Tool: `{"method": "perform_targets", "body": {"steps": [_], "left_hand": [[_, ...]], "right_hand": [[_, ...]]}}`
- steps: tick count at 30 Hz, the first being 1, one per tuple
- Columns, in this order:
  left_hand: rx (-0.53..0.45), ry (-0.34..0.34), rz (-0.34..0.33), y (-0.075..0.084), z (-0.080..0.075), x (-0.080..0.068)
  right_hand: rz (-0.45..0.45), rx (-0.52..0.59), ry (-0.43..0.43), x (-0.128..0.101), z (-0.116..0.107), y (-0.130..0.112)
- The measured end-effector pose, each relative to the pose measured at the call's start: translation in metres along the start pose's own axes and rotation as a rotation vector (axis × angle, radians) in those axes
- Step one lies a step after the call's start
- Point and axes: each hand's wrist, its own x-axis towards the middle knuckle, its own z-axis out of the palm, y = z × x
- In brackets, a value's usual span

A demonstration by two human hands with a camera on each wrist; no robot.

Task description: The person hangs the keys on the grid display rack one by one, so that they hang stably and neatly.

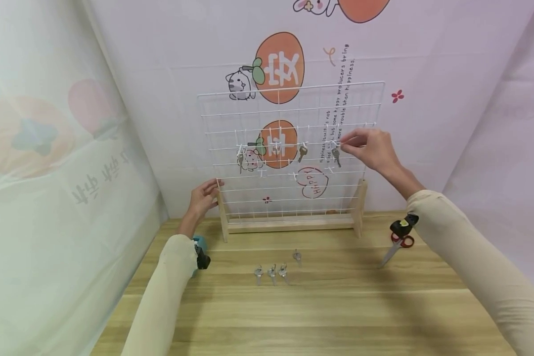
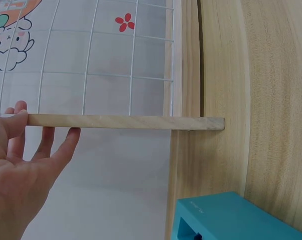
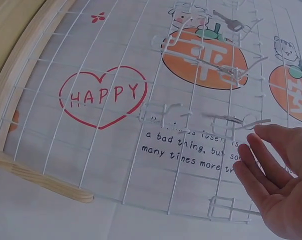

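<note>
Left hand (image 1: 203, 197) — fingers straight, resting on the wooden post (image 2: 125, 121) of the wire grid rack (image 1: 289, 106), gripping nothing. Right hand (image 1: 370, 147) — relaxed, fingertips beside a key (image 1: 336, 156) hanging on the grid. Four keys (image 1: 276, 269) on the surface (image 1: 338, 306).

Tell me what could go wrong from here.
1. The right hand works at a key on a small hook; it may slip off and drop.
2. Pushing on the wire rack could tip it; only the left hand steadies its wooden post.
3. A sleeve could sweep the scissors.
</note>
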Motion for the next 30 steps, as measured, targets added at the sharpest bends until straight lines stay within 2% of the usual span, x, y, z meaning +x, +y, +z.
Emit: {"method": "perform_targets", "body": {"steps": [7, 15, 30], "left_hand": [[-0.017, -0.002, 0.003, 0.0, 0.001, 0.0], [-0.019, -0.002, -0.001, -0.001, 0.0, 0.001], [-0.009, -0.002, -0.005, -0.002, 0.0, 0.001]], "right_hand": [[0.022, 0.031, -0.023, -0.007, -0.001, 0.002], [-0.019, 0.068, -0.038, -0.022, 0.003, -0.001], [-0.08, 0.124, -0.132, -0.052, 0.033, 0.003]]}}
